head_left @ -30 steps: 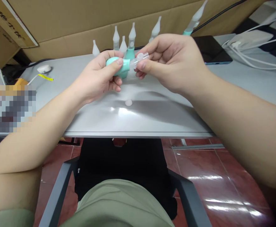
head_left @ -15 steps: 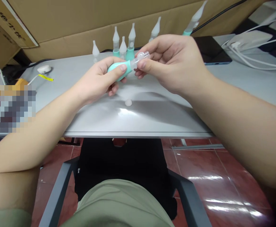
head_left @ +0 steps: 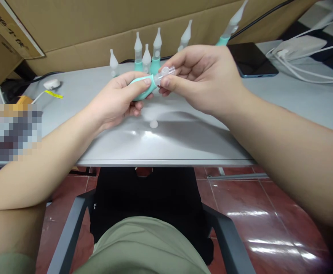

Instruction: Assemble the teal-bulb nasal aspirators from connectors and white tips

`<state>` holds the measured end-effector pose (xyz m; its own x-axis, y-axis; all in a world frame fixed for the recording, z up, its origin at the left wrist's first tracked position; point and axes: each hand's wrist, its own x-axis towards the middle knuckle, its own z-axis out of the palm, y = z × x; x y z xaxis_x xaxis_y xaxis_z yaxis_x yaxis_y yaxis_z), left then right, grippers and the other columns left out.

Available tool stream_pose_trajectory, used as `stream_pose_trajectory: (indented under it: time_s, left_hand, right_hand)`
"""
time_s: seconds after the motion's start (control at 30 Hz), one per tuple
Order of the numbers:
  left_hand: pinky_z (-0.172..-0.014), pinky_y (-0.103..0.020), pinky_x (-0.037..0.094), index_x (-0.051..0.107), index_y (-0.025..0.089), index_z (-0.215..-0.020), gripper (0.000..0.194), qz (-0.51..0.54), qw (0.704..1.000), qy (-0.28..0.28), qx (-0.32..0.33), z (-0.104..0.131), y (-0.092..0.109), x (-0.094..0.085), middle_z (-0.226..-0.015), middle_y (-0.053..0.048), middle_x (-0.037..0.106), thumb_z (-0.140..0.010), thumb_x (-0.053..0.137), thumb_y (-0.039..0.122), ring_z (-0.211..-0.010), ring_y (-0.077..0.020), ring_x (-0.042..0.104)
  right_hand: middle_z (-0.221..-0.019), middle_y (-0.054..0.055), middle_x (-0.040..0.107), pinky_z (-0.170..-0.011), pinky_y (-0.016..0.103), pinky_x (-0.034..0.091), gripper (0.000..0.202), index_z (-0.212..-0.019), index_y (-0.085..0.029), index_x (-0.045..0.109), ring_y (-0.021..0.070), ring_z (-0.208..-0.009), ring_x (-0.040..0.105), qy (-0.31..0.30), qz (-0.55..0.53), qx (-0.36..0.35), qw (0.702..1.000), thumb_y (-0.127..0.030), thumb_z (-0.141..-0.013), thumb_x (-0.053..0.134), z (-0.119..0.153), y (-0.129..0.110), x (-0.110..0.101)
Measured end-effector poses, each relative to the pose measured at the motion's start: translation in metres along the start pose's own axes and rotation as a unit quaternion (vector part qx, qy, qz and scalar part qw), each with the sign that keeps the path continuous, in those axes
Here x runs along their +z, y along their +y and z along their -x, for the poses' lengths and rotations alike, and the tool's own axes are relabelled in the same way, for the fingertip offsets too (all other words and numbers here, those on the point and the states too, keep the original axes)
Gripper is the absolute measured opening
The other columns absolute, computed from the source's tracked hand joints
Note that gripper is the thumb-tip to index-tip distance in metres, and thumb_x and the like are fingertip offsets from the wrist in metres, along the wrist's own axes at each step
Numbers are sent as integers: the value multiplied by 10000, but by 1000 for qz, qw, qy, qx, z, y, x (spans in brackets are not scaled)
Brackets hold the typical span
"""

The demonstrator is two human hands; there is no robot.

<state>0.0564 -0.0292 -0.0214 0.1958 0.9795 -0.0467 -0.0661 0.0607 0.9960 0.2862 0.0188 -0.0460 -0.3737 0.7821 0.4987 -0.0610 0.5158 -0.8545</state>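
My left hand (head_left: 117,91) is closed around the teal squeeze bulb (head_left: 144,90) of a nasal aspirator, thumb lying along its top. A clear plastic tube (head_left: 166,72) meets the bulb's mouth, with no white tip on its outer end. Thumb and fingers of my right hand (head_left: 203,78) pinch this tube; how deep it sits in the bulb I cannot tell. Below the hands, a small whitish dome-shaped piece (head_left: 154,124) lies on the grey table (head_left: 120,146). Behind them stand several aspirators with white tips, including a teal-based one (head_left: 157,47) and another (head_left: 138,49).
A white-tipped aspirator (head_left: 231,26) leans at the back right near a dark phone (head_left: 252,61) and white cables (head_left: 295,70). Cardboard (head_left: 98,30) walls the table's back. At left lies a small white device (head_left: 51,84) beside a yellow-tagged cable.
Both hands have shifted very slightly with the bulb and tube, which stay together at the bulb's mouth. The whole view has moved a little; the grips look the same.
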Motion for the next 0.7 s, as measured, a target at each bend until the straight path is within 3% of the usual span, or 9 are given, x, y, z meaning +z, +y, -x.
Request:
stream_pose_trajectory:
  time_s: [0.1, 0.33, 0.7]
  left_hand:
    - [-531, -123, 451, 772, 163, -1048, 331, -4, 1000, 0, 3, 0, 1, 1, -889, 33, 746, -1337, 615, 126, -575, -9, 590]
    - [-546, -145, 488, 788, 181, -1041, 247, -14, 999, 29, 29, 1, -2, 2, -910, 27, 722, -1281, 754, 135, -617, -38, 589]
    - [-586, -169, 569, 790, 192, -1034, 219, -25, 998, 44, 40, 4, -1, 4, -896, 38, 705, -1249, 800, 151, -639, -49, 577]
  right_hand:
    - [-1063, 38, 924, -1024, 487, 760, 311, -918, -311, 886, 283, -991, 871, 2, 2, -4, 1000, -396, -952, 1184, 1, 0, 2]
    - [-1030, 54, 918, -1021, 523, 744, 388, -916, -312, 929, 291, -968, 805, 23, 31, -3, 999, -559, -895, 1228, 2, 0, 4]
    - [-1043, 34, 895, -1067, 479, 705, 222, -979, -320, 976, 278, -1000, 781, 27, 51, -21, 998, -435, -981, 1166, 5, 1, 4]
